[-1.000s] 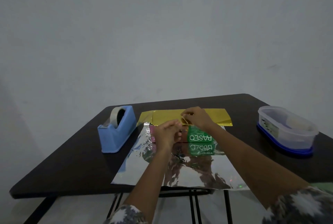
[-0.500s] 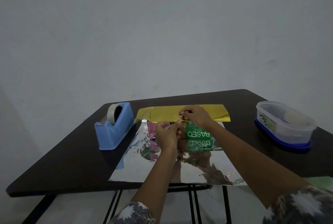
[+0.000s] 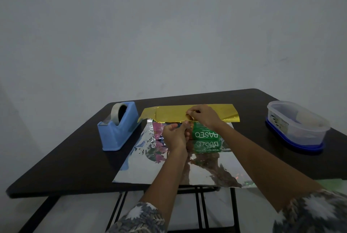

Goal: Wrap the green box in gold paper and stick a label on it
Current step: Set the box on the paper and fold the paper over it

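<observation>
Gold paper [image 3: 169, 115] is pinched at its folded edge by the fingers [image 3: 189, 116] of the right hand [image 3: 204, 118], thumb and fingertips closed on the fold just at the twelve o'clock side of the green box [image 3: 205, 139]. The left hand [image 3: 174, 136] sits at the box's nine o'clock side, touching it. Its fingers [image 3: 185, 131] are curled in towards the palm with the thumb up, and I cannot tell whether they hold anything.

The green box lies on the paper near the middle of the bench [image 3: 56, 157], its white lettering upside down to the wearer. The paper's gold face shows only as a strip folded over along the twelve o'clock side of the box. Its silver underside [image 3: 159, 169] spreads flat from the box to the six o'clock edge of the bench, creased at nine o'clock and mirroring the box and forearms.

A blue tape dispenser [image 3: 118, 129] stands at ten o'clock from the box, just beside the paper's corner, with a tape roll [image 3: 116, 113] in it. At three o'clock, well apart, a clear plastic container [image 3: 296, 125] rests on a blue lid [image 3: 300, 145]. Patterned sleeves [image 3: 139, 219] show at six o'clock.
</observation>
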`<state>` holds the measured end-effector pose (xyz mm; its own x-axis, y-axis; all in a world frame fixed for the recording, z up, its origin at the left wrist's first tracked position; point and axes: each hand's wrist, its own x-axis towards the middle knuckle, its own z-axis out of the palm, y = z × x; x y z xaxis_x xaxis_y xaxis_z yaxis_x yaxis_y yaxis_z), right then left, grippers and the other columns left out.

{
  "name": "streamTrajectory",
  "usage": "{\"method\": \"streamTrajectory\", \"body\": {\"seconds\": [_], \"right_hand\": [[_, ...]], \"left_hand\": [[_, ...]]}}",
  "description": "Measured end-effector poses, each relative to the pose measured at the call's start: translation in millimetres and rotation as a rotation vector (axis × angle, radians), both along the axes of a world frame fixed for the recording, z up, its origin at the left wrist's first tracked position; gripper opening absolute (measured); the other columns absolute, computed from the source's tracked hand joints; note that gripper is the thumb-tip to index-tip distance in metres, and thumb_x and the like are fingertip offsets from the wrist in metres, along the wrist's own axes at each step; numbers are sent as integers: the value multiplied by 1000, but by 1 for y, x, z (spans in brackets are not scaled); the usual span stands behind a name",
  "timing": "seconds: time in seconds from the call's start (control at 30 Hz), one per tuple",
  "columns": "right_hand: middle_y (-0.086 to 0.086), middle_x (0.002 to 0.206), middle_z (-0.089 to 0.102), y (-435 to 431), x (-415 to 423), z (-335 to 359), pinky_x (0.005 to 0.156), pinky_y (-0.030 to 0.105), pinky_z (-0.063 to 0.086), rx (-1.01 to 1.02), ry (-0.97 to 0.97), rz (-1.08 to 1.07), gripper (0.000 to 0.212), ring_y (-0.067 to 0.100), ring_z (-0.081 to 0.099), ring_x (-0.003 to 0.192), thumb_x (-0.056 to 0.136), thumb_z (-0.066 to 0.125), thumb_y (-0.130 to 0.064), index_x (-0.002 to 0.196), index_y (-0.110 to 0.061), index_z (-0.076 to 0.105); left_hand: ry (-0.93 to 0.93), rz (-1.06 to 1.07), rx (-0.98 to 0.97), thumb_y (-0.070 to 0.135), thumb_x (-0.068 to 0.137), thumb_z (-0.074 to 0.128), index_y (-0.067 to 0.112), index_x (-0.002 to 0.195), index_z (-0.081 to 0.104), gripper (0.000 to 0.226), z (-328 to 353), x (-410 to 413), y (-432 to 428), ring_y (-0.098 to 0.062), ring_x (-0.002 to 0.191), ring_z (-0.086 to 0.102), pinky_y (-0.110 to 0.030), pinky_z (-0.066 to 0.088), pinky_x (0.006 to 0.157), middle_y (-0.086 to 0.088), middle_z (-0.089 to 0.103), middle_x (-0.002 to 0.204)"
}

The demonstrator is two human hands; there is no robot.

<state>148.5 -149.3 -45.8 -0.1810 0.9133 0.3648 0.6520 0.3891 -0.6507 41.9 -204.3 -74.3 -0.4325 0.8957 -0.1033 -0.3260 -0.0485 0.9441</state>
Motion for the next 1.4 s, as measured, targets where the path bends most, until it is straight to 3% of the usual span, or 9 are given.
{"method": "streamTrajectory", "body": {"seconds": [0.13, 0.3, 0.43, 0.67, 0.8, 0.93, 1.1, 1.23, 1.4], "right_hand": [[-8, 63, 54, -6, -1, 3, 59, 27, 31, -15, 75, 35, 39, 8, 45, 60, 93, 52, -42, 58, -25, 56], [-2, 98, 69, -1, 0, -1, 69, 27, 36, -4, 25, 25, 34, 10, 52, 81, 77, 70, -47, 90, -17, 73], [-3, 95, 66, 1, -4, -2, 64, 26, 34, 24, 30, -58, 29, 9, 50, 81, 75, 74, -44, 89, -19, 73], [0, 96, 71, 2, -8, -1, 68, 28, 40, -3, 61, -112, 18, 13, 56, 79, 83, 67, -31, 89, -16, 74], [4, 98, 72, 2, -8, -1, 79, 36, 48, -11, 101, -112, 27, 21, 63, 90, 86, 63, -39, 89, -15, 74], [-5, 94, 68, -1, -7, 0, 70, 31, 38, -31, 55, -61, 38, 9, 51, 75, 78, 67, -52, 91, -18, 74], [-9, 87, 63, -1, -11, -2, 62, 25, 32, 16, 14, -161, 32, 8, 51, 76, 73, 73, -49, 87, -21, 73], [-4, 90, 69, -1, -14, -2, 69, 30, 43, 44, 34, -220, 17, 15, 60, 85, 82, 69, -35, 86, -19, 74], [6, 93, 73, 3, -9, -2, 85, 43, 51, -3, 124, -147, 16, 22, 66, 91, 87, 64, -25, 87, -12, 74]], "left_hand": [[-11, -10, 2, 14, 79, 75, 10, 98, 53, 29, -2, -1, 0, -12, 54, 56, -23, 48, 50, -7, 63, 73], [-12, -31, 8, 14, 79, 75, 9, 104, 56, 31, -6, -3, 0, -14, 64, 61, -24, 52, 56, -11, 68, 86], [-2, -29, 3, 15, 79, 76, 9, 105, 58, 32, -7, -3, 1, -18, 73, 63, -30, 55, 67, -15, 69, 96], [-59, -67, 1, 11, 82, 72, 9, 103, 54, 27, -8, -5, 0, -12, 62, 59, -23, 52, 57, -9, 66, 83], [-78, -71, 3, 9, 83, 71, 9, 102, 55, 26, -7, -5, -1, -12, 61, 59, -21, 52, 53, -8, 65, 79], [-85, -78, 7, 10, 82, 72, 8, 103, 55, 26, -7, -6, -1, -12, 59, 58, -21, 51, 53, -7, 65, 76], [-78, -61, -14, 13, 81, 73, 10, 100, 56, 25, -9, -5, 0, -13, 64, 59, -25, 52, 57, -12, 67, 87], [-67, -45, -28, 13, 81, 73, 12, 94, 56, 22, -10, -5, 3, -17, 67, 60, -27, 52, 57, -17, 68, 96], [-58, -56, -19, 18, 78, 76, 6, 97, 58, 29, -8, -7, 4, -16, 66, 62, -25, 51, 52, -12, 68, 86]]}}
